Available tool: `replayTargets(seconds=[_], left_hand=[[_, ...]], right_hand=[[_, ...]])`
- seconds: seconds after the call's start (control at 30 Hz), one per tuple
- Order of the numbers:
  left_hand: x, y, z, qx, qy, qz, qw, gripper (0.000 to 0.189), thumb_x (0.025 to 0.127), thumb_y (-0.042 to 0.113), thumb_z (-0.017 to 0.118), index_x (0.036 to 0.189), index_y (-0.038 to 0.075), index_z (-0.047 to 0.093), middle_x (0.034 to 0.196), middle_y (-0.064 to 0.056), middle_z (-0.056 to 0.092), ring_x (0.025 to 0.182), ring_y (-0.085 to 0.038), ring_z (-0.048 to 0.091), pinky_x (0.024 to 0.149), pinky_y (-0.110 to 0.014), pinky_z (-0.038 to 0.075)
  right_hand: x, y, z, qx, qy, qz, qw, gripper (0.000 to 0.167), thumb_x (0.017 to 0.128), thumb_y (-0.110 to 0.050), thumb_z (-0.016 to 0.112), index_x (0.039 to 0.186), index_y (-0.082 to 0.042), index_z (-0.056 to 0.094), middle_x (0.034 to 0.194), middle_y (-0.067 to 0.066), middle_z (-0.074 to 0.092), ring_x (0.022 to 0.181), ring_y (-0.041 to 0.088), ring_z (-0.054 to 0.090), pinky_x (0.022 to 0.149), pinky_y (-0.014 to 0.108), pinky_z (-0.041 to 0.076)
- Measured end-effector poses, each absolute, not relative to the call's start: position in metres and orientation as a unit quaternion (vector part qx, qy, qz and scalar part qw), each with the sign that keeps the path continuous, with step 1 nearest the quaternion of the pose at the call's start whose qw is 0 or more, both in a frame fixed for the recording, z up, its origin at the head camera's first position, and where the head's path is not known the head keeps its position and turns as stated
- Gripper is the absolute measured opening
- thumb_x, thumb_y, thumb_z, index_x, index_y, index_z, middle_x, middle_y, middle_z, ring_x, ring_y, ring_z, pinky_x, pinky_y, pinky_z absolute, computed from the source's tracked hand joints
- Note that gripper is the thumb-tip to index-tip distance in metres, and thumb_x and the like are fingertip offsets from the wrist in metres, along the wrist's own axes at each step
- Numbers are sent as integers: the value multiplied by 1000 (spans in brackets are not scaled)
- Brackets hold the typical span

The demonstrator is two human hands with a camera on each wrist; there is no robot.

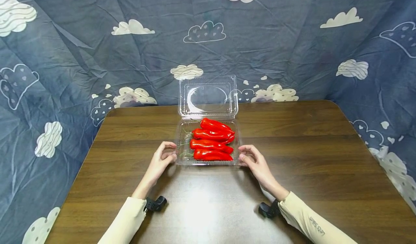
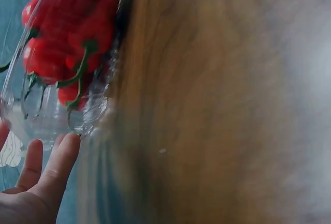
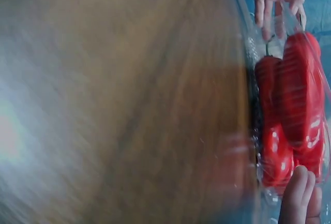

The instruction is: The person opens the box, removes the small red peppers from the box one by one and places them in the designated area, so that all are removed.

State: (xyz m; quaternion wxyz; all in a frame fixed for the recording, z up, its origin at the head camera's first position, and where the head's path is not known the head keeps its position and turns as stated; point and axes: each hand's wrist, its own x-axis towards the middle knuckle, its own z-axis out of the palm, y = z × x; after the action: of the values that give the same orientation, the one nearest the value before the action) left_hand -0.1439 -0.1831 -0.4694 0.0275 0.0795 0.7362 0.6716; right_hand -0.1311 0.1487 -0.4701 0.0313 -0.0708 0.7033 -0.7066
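A clear plastic clamshell container (image 1: 208, 163) has its hinged lid (image 1: 208, 92) raised at the back. Several red peppers (image 1: 212, 144) lie side by side in its base, their green stems toward the left. With curved fingers and thumb, my left hand (image 1: 162, 159) holds the container's left end; those fingertips also show at its edge in the left wrist view. The right end is held likewise by my right hand (image 1: 256, 162). In the right wrist view, fingers (image 3: 296, 193) touch the near end, partly cut off by the frame.
Beneath lies a brown wooden table (image 1: 308, 153) with a bright glare patch near the front. A dark blue cloth (image 1: 276, 48) with white clouds hangs behind the table and along its sides. Black wrist cameras (image 1: 156, 203) are strapped below both hands.
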Motion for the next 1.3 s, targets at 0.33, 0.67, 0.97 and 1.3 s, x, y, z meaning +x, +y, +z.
replayTargets(seconds=[0.33, 0.67, 0.97, 1.3], left_hand=[[-177, -187, -464, 87, 698, 710, 46, 48, 91, -9, 47, 138, -6, 36, 137, -28, 37, 119, -49, 45, 88, -31, 51], [-199, -188, -470, 94, 686, 716, 88, 57, 93, -6, 45, 147, 0, 28, 149, -24, 28, 127, -46, 39, 95, -33, 47], [-210, -187, -476, 98, 673, 725, 109, 61, 92, -7, 44, 150, 4, 28, 153, -18, 25, 131, -42, 36, 101, -35, 42], [-212, -188, -479, 108, 664, 730, 117, 62, 89, -9, 40, 148, 0, 28, 154, -16, 24, 133, -40, 34, 98, -29, 44]], right_hand=[[-154, 152, -468, -75, 723, -686, 35, 36, 94, 1, 53, 128, 10, 46, 125, 33, 47, 98, 31, 58, 78, 32, 54], [-180, 154, -466, -81, 725, -682, 51, 44, 95, 3, 50, 137, 9, 39, 134, 30, 42, 109, 43, 51, 88, 45, 51], [-196, 155, -465, -68, 717, -689, 77, 48, 96, 1, 48, 143, 5, 35, 142, 29, 36, 121, 42, 44, 88, 32, 50], [-196, 151, -468, -64, 697, -708, 91, 52, 94, 6, 45, 145, 4, 32, 143, 28, 35, 108, 28, 52, 85, 28, 51]])
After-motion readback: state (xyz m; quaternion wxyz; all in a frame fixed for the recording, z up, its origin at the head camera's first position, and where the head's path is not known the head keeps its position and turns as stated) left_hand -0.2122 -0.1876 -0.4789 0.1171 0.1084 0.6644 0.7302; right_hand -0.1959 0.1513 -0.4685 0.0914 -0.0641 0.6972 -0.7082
